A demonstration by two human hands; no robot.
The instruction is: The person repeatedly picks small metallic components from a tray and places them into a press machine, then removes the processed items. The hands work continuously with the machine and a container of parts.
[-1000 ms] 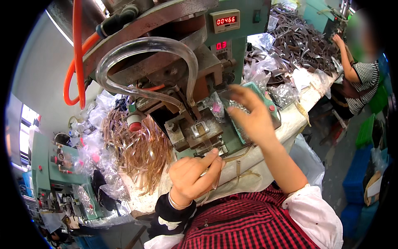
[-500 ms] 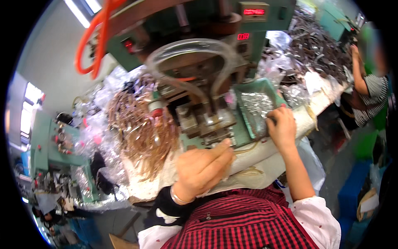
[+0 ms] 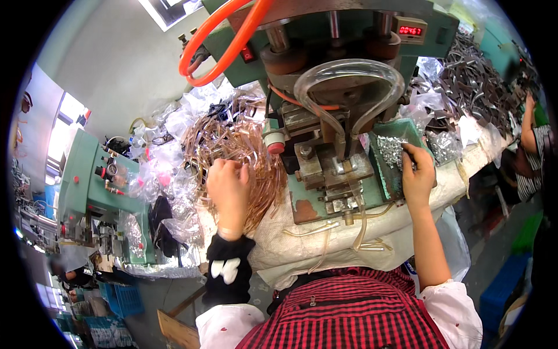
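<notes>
My left hand [image 3: 228,189] is over a heap of brown translucent strips [image 3: 256,157], its thumb apart from the bent fingers and nothing seen between them. At the near right edge of a green tray [image 3: 390,185], my right hand [image 3: 419,177] has its thumb and finger bent together over small silvery metal pieces [image 3: 390,150]. Whether a piece is between those fingertips is hidden. Between the hands stands a green press [image 3: 331,99] with a metal die block [image 3: 343,174]. One brown strip [image 3: 361,224] hangs from the front of the block, touched by neither hand.
A clear looped tube [image 3: 349,67] and an orange hose [image 3: 224,52] hang about the press. Its red button [image 3: 275,146] lies beside the strips. Loose strips [image 3: 375,246] rest on the white cloth [image 3: 285,247]. Darker strips [image 3: 474,78] are heaped far right, near another person [image 3: 532,139].
My left hand has left the die and moved left to the strip heap. The right hand stays at the tray, its fingers reaching further in. The view has shifted, and a strip now shows at the die.
</notes>
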